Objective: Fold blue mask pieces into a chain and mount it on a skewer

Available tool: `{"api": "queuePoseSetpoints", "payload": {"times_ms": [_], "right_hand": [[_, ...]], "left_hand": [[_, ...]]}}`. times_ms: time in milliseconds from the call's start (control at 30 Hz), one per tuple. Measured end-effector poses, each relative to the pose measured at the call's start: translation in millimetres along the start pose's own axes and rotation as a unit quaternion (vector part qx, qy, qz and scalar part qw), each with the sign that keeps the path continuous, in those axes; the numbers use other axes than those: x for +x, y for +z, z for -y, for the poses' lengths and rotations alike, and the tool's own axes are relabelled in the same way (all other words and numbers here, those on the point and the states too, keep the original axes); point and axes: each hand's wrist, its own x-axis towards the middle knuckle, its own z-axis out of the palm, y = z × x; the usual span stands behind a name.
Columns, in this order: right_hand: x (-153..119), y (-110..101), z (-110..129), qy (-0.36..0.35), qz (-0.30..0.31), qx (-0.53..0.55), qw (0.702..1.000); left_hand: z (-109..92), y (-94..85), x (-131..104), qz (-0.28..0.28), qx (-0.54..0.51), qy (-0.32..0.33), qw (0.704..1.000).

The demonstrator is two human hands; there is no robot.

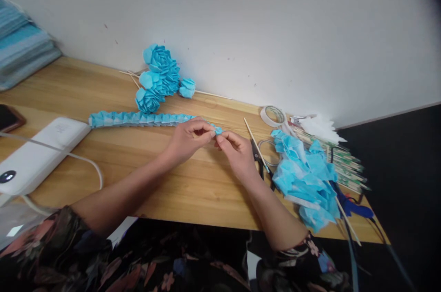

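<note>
A long strip of pleated blue crepe paper point(138, 119) lies across the desk, its right end running up to my hands. My left hand point(188, 138) pinches that end between thumb and fingertips. Right beside it, my right hand point(236, 147) pinches the same end of the paper from the other side. A small bit of blue shows between the two sets of fingertips; its exact fold is too small to make out. Finished blue paper flowers point(158, 76) on thin sticks lie behind the strip, with a smaller blue bud point(187, 88) on its own stick next to them.
To the right are a tape roll point(272, 116), scissors point(258, 156), a loose wooden stick point(257, 145), crumpled blue paper point(305, 172), packaged sticks point(349, 163) and a blue-handled tool point(358, 209). A white power bank point(44, 154) with a cable, a phone point(10, 118) and folded cloth point(25, 48) sit left.
</note>
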Motion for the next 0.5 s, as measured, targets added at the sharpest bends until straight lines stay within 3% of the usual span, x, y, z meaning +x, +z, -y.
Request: {"api": "queuePoseSetpoints", "payload": {"times_ms": [500], "right_hand": [[-0.1, 0.3, -0.3, -0.007, -0.016, -0.022, 1.0]], "left_hand": [[-1.7, 0.0, 0.4, 0.012, -0.042, -0.072, 0.996]]}}
